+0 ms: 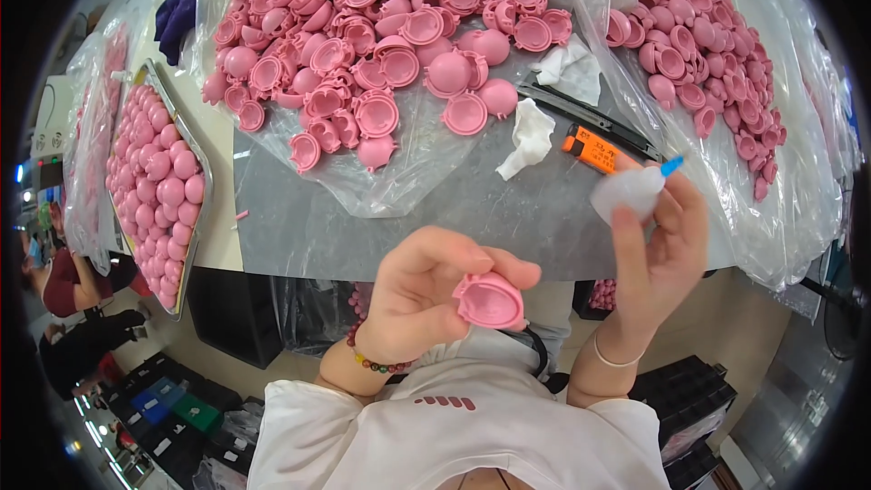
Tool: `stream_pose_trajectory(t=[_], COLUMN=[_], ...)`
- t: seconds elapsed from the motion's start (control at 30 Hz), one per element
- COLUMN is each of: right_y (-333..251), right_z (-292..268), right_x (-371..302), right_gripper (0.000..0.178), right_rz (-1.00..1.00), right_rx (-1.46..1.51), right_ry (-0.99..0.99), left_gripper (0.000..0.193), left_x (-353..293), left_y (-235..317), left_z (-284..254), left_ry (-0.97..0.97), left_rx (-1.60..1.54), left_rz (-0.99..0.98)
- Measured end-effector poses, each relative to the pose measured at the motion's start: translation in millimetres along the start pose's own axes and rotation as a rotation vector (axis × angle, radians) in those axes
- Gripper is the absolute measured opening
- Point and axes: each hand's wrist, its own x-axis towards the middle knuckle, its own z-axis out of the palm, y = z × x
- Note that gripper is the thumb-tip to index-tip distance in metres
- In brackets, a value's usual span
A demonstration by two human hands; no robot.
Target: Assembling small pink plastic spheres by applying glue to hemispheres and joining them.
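Observation:
Just above my lap, my left hand [413, 295] pinches a pink plastic half-shell [492, 302] between thumb and fingers, its hollow side facing up toward me. To the right, my right hand [673, 240] is raised over the table edge, closed around a small white squeeze bottle [626, 195] with a blue tip [671, 165]. The bottle is a little blurred and its tip points up and right, away from the shell. Beyond my hands, a large heap of similar pink shells [376, 115] lies on clear plastic sheeting [390, 191].
Crumpled white tissue [529, 138], a long black tool [590, 118] and an orange block-shaped item [592, 149] lie on the grey tabletop [299, 231]. Another shell heap [708, 45] is at right. A metal-rimmed tray [205, 209] of pink balls stands left. A person [77, 281] is at far left.

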Motion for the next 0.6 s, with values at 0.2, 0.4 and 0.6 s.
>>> stream_pose_trajectory(t=[0.2,0.4,0.6], right_y=[2,6,70], right_z=[6,-61,-123], right_x=[3,29,70], right_gripper=[0.037,0.032,0.026], right_rz=[0.015,-0.185,-0.068], right_rx=[-0.126,-0.647,-1.015], right_ry=[-0.104,0.259,-0.024], left_gripper=[0.032,0.037,0.044], left_x=[4,3,2], left_y=[0,2,6], left_z=[-3,1,8], left_ry=[-0.067,-0.020,0.057], left_rx=[-0.202,-0.431,-0.424], left_rz=[-0.234,-0.292,-0.365])
